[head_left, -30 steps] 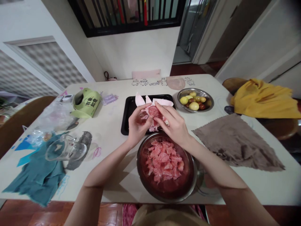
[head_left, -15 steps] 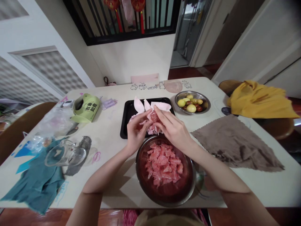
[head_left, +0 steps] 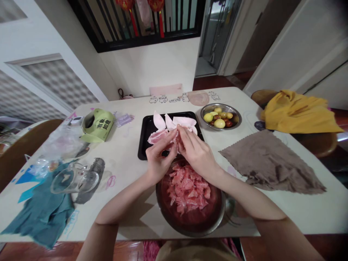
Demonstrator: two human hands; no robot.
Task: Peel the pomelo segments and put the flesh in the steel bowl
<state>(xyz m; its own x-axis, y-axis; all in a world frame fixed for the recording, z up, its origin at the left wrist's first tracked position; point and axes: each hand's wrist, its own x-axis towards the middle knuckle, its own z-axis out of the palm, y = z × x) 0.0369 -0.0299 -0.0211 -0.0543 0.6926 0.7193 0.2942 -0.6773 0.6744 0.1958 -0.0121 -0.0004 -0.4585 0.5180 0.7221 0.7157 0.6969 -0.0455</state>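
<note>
Between the two hands, over the near edge of a black tray (head_left: 141, 143), is a red piece of pulp (head_left: 178, 138), mostly covered. The left hand (head_left: 160, 156) pinches it between thumb and forefinger; the right hand (head_left: 199, 155) presses its bunched fingers against it from the other side, the exact grip hidden. Half a second ago more of its red face showed; now the fingers have closed in over it, so the work on this piece seems unfinished, and how far it is opened cannot be told.

On the tray, pale wedges (head_left: 159, 121) lie behind the hands, and a pinkish piece (head_left: 157, 136) beside the left fingertips now shows more fully. Just below the hands, a steel bowl (head_left: 223, 206) holds heaped red pulp (head_left: 189, 190). Farther right on the tabletop (head_left: 127, 156) stand a fruit bowl (head_left: 239, 118) and a brown cloth (head_left: 272, 163).
</note>
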